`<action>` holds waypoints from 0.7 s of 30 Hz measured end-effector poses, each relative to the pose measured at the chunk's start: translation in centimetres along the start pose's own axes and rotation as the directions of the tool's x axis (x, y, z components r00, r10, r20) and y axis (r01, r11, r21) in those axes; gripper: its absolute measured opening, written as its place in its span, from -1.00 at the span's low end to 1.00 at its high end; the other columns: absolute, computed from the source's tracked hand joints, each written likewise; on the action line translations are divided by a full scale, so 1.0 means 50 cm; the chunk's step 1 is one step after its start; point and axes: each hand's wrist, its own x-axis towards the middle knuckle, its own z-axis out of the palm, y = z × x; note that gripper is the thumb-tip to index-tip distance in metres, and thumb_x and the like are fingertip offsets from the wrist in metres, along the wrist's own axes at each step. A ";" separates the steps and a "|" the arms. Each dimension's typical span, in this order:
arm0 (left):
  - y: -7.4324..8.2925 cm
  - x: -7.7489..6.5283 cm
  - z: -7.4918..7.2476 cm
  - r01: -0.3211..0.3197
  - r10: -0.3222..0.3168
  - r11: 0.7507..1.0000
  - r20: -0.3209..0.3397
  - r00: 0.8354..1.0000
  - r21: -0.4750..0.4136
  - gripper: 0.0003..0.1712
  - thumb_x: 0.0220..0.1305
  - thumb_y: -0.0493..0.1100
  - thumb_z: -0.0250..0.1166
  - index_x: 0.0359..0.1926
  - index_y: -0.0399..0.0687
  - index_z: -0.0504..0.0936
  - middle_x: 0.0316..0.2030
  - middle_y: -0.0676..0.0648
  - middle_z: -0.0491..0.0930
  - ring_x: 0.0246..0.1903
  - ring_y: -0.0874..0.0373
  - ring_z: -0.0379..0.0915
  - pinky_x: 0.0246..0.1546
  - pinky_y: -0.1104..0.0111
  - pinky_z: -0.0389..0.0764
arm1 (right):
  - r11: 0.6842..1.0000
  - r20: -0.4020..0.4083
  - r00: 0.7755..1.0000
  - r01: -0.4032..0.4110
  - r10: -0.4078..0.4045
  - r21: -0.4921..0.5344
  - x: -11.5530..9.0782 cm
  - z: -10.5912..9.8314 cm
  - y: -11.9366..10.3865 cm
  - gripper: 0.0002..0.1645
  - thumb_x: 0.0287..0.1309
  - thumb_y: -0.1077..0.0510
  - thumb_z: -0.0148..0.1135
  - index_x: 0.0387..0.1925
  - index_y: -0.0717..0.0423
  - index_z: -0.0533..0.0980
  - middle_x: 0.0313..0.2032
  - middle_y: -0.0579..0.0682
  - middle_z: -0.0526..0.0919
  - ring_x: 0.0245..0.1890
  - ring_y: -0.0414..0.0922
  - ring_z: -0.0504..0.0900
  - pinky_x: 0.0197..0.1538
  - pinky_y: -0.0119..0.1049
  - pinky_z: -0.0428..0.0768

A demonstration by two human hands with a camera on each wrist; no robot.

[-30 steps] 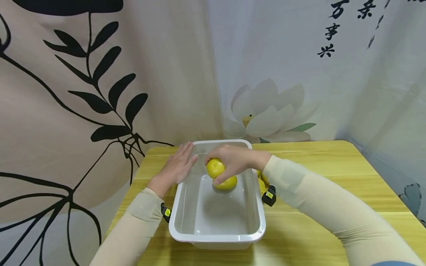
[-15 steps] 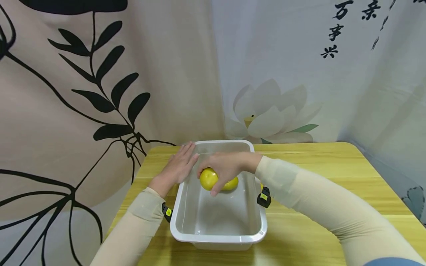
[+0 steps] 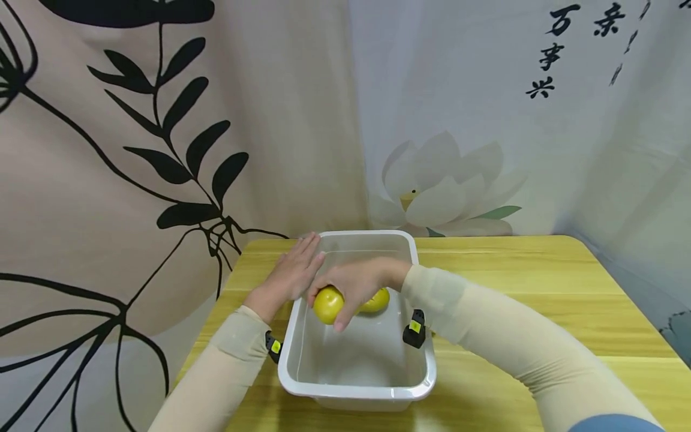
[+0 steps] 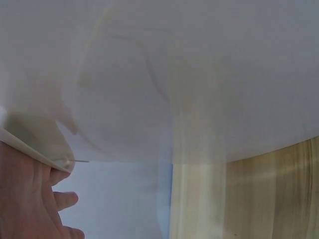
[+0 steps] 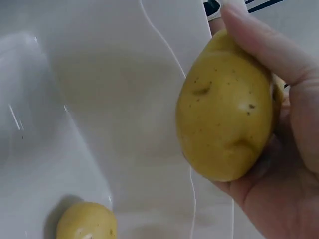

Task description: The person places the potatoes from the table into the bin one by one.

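A yellow potato [image 3: 327, 305] with small dark spots is held in my right hand [image 3: 357, 282], above the floor of the white basin [image 3: 357, 392]. The right wrist view shows thumb and fingers curled round this potato [image 5: 224, 109]. A second potato [image 3: 378, 301] lies in the basin, partly hidden by my right hand; the right wrist view catches it at the lower edge. My left hand [image 3: 290, 273] rests on the basin's left rim with fingers extended. In the left wrist view, the fingers [image 4: 65, 200] lie against the basin's outside wall.
The basin stands on a wooden table [image 3: 502, 270] with rounded back corners. Behind it hangs a printed curtain [image 3: 302, 120] with plant motifs. My right forearm [image 3: 480, 312] crosses the basin's right rim and covers part of the table.
My right hand has moved left and nearer inside the basin, carrying the potato away from the second one. Yellow things right of the basin are now hidden. The left hand stays on the rim.
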 end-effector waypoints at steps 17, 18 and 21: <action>0.006 0.000 0.004 0.013 -0.013 1.000 -0.006 1.000 0.003 -0.20 0.45 0.34 -0.50 0.53 0.06 -0.20 0.50 0.08 -0.36 0.47 0.00 -0.43 0.35 -0.19 -0.16 | 0.977 0.100 0.993 -0.086 0.067 0.194 0.028 0.047 0.041 -0.24 -0.20 -0.04 0.59 0.09 -0.06 0.45 -0.14 -0.19 0.53 -0.17 -0.24 0.53 -0.10 -0.37 0.56; 0.006 0.000 0.003 0.012 -0.012 1.000 -0.006 1.000 0.002 -0.21 0.45 0.34 -0.49 0.53 0.06 -0.20 0.50 0.08 -0.36 0.47 0.00 -0.44 0.34 -0.19 -0.16 | 0.974 0.109 0.991 -0.095 0.074 0.205 0.030 0.050 0.043 -0.26 -0.20 -0.02 0.60 0.08 -0.08 0.45 -0.14 -0.18 0.53 -0.18 -0.23 0.53 -0.11 -0.36 0.57; 0.004 -0.001 0.003 0.016 -0.016 1.000 -0.005 1.000 -0.001 -0.22 0.46 0.33 -0.48 0.53 0.07 -0.20 0.50 0.08 -0.36 0.47 0.01 -0.44 0.35 -0.19 -0.17 | 0.969 0.134 0.987 -0.119 0.091 0.216 0.034 0.059 0.049 -0.31 -0.19 0.02 0.60 0.02 -0.12 0.46 -0.15 -0.18 0.53 -0.18 -0.22 0.53 -0.14 -0.34 0.60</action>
